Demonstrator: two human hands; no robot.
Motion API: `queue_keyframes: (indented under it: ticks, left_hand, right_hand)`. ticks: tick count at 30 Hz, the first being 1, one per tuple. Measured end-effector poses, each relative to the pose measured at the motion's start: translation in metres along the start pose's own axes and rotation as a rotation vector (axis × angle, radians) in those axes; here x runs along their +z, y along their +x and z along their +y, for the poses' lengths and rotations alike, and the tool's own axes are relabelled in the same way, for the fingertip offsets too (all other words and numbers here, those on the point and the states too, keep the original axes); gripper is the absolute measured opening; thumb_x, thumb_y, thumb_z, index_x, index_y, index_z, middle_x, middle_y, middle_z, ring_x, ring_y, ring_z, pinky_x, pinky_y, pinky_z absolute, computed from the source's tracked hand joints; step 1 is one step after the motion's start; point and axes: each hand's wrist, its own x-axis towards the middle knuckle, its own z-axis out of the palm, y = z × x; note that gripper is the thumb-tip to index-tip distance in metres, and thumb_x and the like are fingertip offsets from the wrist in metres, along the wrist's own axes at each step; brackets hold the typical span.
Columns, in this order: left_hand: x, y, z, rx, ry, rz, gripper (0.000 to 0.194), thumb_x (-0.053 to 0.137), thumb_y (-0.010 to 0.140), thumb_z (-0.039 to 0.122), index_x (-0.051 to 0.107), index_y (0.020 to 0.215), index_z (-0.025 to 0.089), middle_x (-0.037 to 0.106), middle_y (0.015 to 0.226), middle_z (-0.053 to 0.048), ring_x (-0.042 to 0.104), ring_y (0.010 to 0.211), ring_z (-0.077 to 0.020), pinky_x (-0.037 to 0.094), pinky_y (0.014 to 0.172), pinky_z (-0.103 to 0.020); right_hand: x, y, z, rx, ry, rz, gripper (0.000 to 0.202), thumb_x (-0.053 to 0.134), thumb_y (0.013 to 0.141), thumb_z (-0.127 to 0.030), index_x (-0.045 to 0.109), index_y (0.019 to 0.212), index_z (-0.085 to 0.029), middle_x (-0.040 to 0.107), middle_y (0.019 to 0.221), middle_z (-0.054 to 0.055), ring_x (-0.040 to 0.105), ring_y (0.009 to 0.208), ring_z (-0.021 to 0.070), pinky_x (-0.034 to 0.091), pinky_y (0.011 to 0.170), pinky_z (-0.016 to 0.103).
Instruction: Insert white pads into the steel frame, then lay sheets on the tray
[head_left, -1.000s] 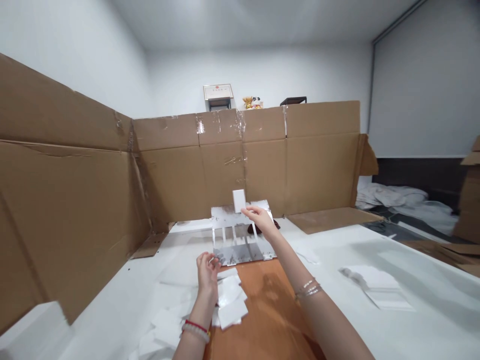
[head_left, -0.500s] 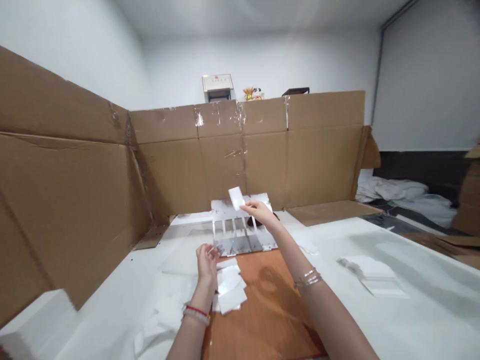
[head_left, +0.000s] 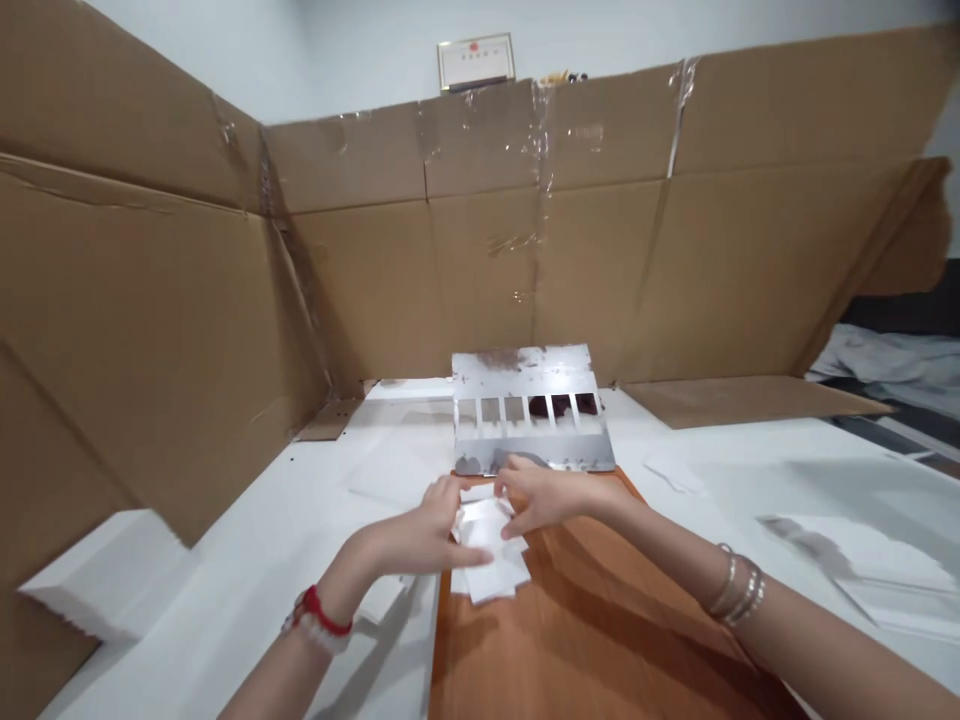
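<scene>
A loose pile of small white cards (head_left: pixel 491 570) lies at the far left corner of an orange-brown wooden board (head_left: pixel 577 630). My left hand (head_left: pixel 420 535), with a red and white bracelet at the wrist, grips the pile from the left. My right hand (head_left: pixel 547 497), with silver bangles on the forearm, pinches the top cards from the right. The two hands almost meet over the pile. Just behind them stands a shiny metal rack (head_left: pixel 529 410) with a row of upright slots; the slots look empty.
Taped brown cardboard walls (head_left: pixel 480 230) close in the back and left. A white foam block (head_left: pixel 112 575) sits at the left. White sheets (head_left: pixel 862 550) lie on the white table at the right, and a flat cardboard piece (head_left: pixel 742 400) behind them.
My right hand came down from above the rack, where it held a white card, to the pile. My left hand shifted onto the pile. The view moved closer and lower.
</scene>
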Motion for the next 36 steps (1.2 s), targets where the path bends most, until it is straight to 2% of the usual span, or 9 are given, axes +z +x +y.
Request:
queue_keyframes:
  ticks: [4, 8, 13, 16, 20, 23, 26, 30, 36]
  left_hand:
    - [0.011, -0.009, -0.02, 0.009, 0.482, -0.207, 0.074, 0.079, 0.07, 0.034, 0.047, 0.135, 0.017, 0.046, 0.137, -0.015, 0.043, 0.129, -0.0351, 0.038, 0.107, -0.049]
    - [0.019, -0.006, -0.031, 0.04, 0.569, -0.204, 0.067, 0.073, 0.077, 0.036, 0.045, 0.134, 0.016, 0.046, 0.137, -0.016, 0.041, 0.13, -0.0354, 0.034, 0.11, -0.051]
    - [0.02, -0.015, -0.022, 0.026, 0.574, -0.185, 0.063, 0.067, 0.082, 0.034, 0.043, 0.138, 0.021, 0.049, 0.136, -0.014, 0.042, 0.128, -0.0369, 0.037, 0.107, -0.056]
    - [0.019, -0.019, -0.018, 0.061, 0.555, -0.2, 0.053, 0.066, 0.083, 0.036, 0.049, 0.132, 0.023, 0.051, 0.134, -0.012, 0.046, 0.123, -0.0352, 0.04, 0.105, -0.054]
    - [0.021, -0.019, -0.023, 0.087, 0.571, -0.224, 0.061, 0.068, 0.083, 0.041, 0.045, 0.137, 0.023, 0.046, 0.142, -0.012, 0.041, 0.13, -0.035, 0.037, 0.109, -0.052]
    - [0.023, -0.019, -0.026, 0.038, 0.57, -0.219, 0.064, 0.066, 0.085, 0.043, 0.041, 0.14, 0.022, 0.043, 0.145, -0.013, 0.037, 0.132, -0.035, 0.034, 0.111, -0.052]
    - [0.024, -0.018, -0.024, 0.001, 0.548, -0.211, 0.06, 0.064, 0.085, 0.04, 0.042, 0.138, 0.022, 0.044, 0.141, -0.012, 0.038, 0.129, -0.0347, 0.036, 0.109, -0.052]
    - [0.026, -0.014, -0.019, -0.056, 0.518, -0.169, 0.062, 0.065, 0.078, 0.03, 0.043, 0.134, 0.02, 0.048, 0.131, -0.012, 0.042, 0.122, -0.0343, 0.038, 0.104, -0.051]
    - [0.03, -0.006, -0.027, -0.172, 0.437, -0.061, 0.067, 0.069, 0.064, 0.021, 0.042, 0.126, 0.019, 0.047, 0.128, -0.013, 0.045, 0.119, -0.0355, 0.041, 0.097, -0.048]
  right_hand:
    - [0.005, 0.009, 0.003, -0.107, 0.035, -0.034, 0.071, 0.077, 0.076, -0.049, 0.047, 0.133, -0.018, 0.041, 0.135, 0.013, 0.048, 0.123, 0.0299, 0.045, 0.098, 0.04]
    - [0.01, 0.012, 0.002, -0.101, 0.015, -0.03, 0.059, 0.073, 0.081, -0.047, 0.054, 0.127, -0.017, 0.051, 0.123, 0.012, 0.047, 0.12, 0.0324, 0.043, 0.098, 0.044]
    - [0.01, -0.003, 0.0, -0.107, 0.108, -0.061, 0.042, 0.069, 0.084, -0.051, 0.061, 0.114, -0.023, 0.051, 0.118, 0.008, 0.048, 0.117, 0.0299, 0.043, 0.094, 0.04]
    - [0.012, -0.006, 0.002, -0.104, 0.151, -0.055, 0.049, 0.07, 0.083, -0.053, 0.058, 0.119, -0.021, 0.047, 0.125, 0.009, 0.049, 0.115, 0.0278, 0.045, 0.092, 0.038]
    - [0.015, 0.001, 0.007, -0.123, 0.098, -0.018, 0.067, 0.077, 0.077, -0.054, 0.053, 0.127, -0.017, 0.049, 0.123, 0.011, 0.047, 0.116, 0.0295, 0.042, 0.096, 0.041]
    - [0.015, 0.006, 0.01, -0.16, 0.113, -0.007, 0.061, 0.072, 0.082, -0.058, 0.055, 0.124, -0.018, 0.05, 0.119, 0.01, 0.047, 0.114, 0.0286, 0.043, 0.095, 0.041]
    - [0.014, 0.011, 0.012, -0.171, 0.094, 0.076, 0.04, 0.066, 0.091, -0.046, 0.057, 0.116, -0.017, 0.052, 0.117, 0.01, 0.05, 0.109, 0.0264, 0.044, 0.092, 0.04]
    - [0.011, 0.019, 0.017, -0.117, 0.074, 0.088, 0.028, 0.07, 0.087, -0.031, 0.058, 0.109, -0.018, 0.055, 0.112, 0.008, 0.055, 0.101, 0.024, 0.046, 0.085, 0.036]
    - [0.002, 0.027, 0.019, -0.12, 0.106, 0.03, 0.044, 0.074, 0.083, -0.05, 0.059, 0.109, -0.018, 0.054, 0.109, 0.008, 0.054, 0.101, 0.0242, 0.045, 0.082, 0.034]
